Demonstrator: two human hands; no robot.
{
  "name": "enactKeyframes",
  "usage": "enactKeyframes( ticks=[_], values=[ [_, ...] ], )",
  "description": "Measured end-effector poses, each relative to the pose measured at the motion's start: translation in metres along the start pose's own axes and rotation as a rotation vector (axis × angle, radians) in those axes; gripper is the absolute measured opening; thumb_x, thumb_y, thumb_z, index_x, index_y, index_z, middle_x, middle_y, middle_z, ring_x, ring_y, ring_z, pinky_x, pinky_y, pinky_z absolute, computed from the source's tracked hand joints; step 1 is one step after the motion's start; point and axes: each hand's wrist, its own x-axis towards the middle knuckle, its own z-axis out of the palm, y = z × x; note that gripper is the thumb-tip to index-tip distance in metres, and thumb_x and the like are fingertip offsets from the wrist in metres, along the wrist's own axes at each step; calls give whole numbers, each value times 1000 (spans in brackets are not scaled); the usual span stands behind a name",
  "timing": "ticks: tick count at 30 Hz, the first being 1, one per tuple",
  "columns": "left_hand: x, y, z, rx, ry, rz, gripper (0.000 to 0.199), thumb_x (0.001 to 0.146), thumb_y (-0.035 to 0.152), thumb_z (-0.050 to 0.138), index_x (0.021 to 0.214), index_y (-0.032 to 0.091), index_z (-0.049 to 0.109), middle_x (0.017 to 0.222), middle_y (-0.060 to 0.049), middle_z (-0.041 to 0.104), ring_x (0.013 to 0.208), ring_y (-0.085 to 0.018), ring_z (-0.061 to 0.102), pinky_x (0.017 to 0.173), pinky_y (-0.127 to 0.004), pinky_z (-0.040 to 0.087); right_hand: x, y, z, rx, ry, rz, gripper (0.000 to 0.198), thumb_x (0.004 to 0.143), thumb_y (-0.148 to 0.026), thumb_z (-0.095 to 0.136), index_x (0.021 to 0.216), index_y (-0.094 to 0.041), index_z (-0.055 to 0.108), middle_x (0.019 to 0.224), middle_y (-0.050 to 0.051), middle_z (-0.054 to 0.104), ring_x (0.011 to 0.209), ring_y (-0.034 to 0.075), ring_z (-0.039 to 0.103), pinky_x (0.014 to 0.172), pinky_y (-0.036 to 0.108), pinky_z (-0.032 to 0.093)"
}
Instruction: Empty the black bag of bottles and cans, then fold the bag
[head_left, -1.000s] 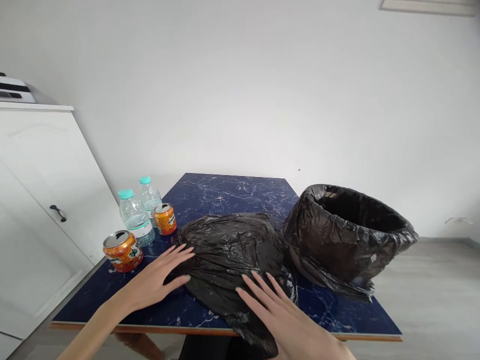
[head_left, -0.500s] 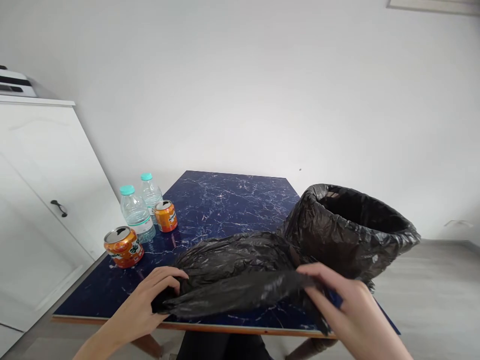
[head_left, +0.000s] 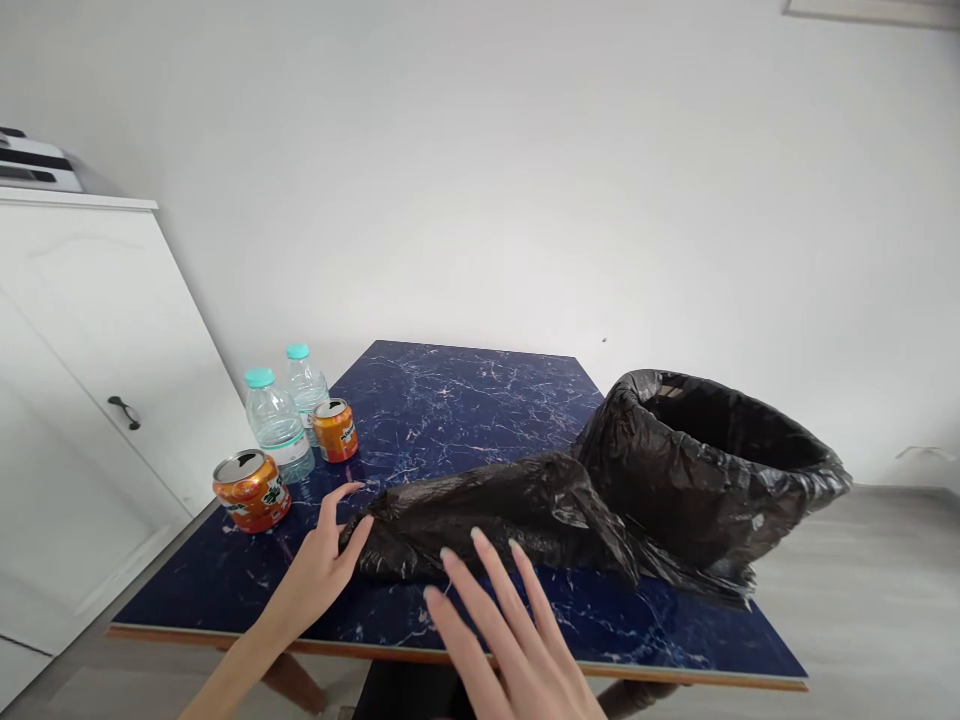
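A black garbage bag (head_left: 465, 510) lies folded into a long strip across the front of the table. My left hand (head_left: 322, 560) is at its left end, the thumb on the plastic and the index finger sticking out past it; the other fingers are partly hidden. In front of the strip's middle, my right hand (head_left: 517, 650) is open and holds nothing, its fingers spread and pointing forward. To the right stands a bin (head_left: 705, 490) lined with another black bag, its mouth tilted toward me. The strip's right end reaches the base of the lined bin.
Two orange soda cans, a nearer can (head_left: 251, 490) and a farther can (head_left: 335, 430), stand left on the dark blue table (head_left: 465, 400). Two clear bottles with turquoise caps, a front bottle (head_left: 277, 425) and a rear bottle (head_left: 306, 385), stand beside them. A white cabinet (head_left: 82, 400) is farther left.
The bag's near edge, raised between both hands before, is now folded over and lying flat. My right hand has let go and moved left, with fingers spread. My left hand has shifted slightly forward.
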Motion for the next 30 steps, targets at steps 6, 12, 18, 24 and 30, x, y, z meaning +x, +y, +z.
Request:
enactKeyframes(
  ticks=[6,12,18,24,30],
  values=[
    [2,1,5,41,5,7,69,108,56,44,163,21,20,91,-7,82,85,-32,84,74,-38,63,62,67,34,-31,-195,360,78,111,-68,28,172,-20,33,179,10,19,167,42,9,133,73,6],
    [-5,-9,0,386,281,269,66,108,43,46,164,17,21,118,-16,76,109,-35,79,94,-50,63,59,117,60,-3,-365,473,82,111,-71,15,174,-20,25,181,9,11,168,38,7,135,64,14],
    [-3,38,22,494,111,684,51,112,22,41,163,29,45,160,-9,59,155,-30,49,127,-51,42,67,78,57,-57,-226,338,78,113,-66,14,173,-19,31,180,7,16,169,34,8,136,62,9],
    [26,11,54,559,-107,614,56,116,45,40,170,32,39,171,-4,47,160,-34,41,131,-58,34,75,103,79,-47,-261,306,74,113,-66,15,172,-26,33,180,4,15,169,36,9,134,68,5],
    [17,-37,43,568,-132,538,58,116,47,38,172,35,32,176,-1,38,162,-31,38,132,-55,33,55,153,79,-26,-306,472,81,110,-74,10,174,-27,23,182,1,8,170,28,6,137,55,10]
  ],
)
